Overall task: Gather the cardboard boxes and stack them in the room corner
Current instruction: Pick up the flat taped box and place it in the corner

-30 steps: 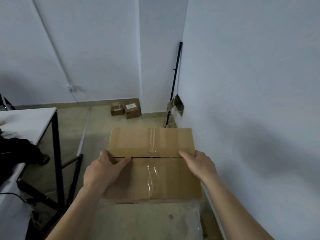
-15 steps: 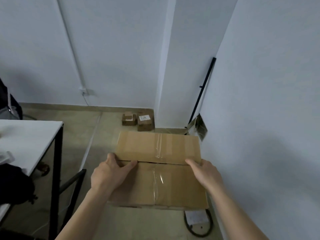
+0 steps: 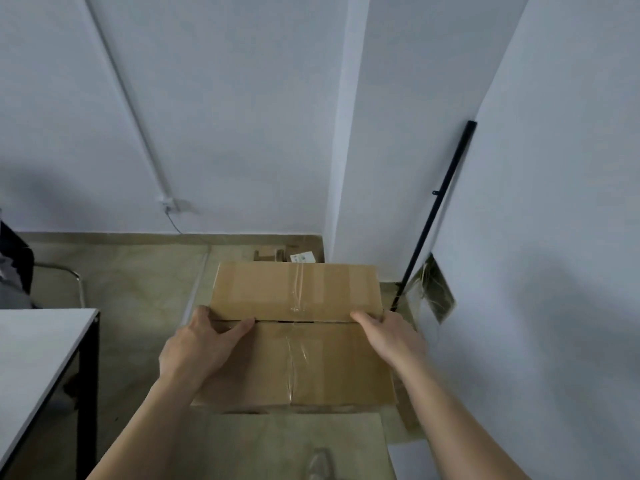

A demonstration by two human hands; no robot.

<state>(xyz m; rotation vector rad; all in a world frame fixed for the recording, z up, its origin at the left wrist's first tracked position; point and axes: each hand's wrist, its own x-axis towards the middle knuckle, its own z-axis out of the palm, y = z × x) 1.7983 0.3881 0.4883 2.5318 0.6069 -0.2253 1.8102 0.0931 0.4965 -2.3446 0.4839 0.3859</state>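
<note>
box (image 3: 298, 327): held in front of the person above the floor (image 3: 138, 278), top face up, flaps closed, clear tape along the middle, a dark slit at the flap seam. left hand (image 3: 201, 344): clamped on the box's left side, thumb lying on top along the seam, fingers wrapped over the left edge. right hand (image 3: 391, 337): clamped on the box's right side, thumb on top near the seam, fingers hidden over the right edge. both forearms bare.

two small boxes (image 3: 287, 255): on the floor at the foot of the wall (image 3: 242, 116) beside a projecting column, mostly hidden behind the held box; one bears a white label. black rod (image 3: 436, 216): leaning in the right-hand corner. table (image 3: 31, 344): white top, black legs, at lower left, well apart from the box. another cardboard sheet or box top (image 3: 277, 441): below the held box, at the bottom edge; cannot tell which.
</note>
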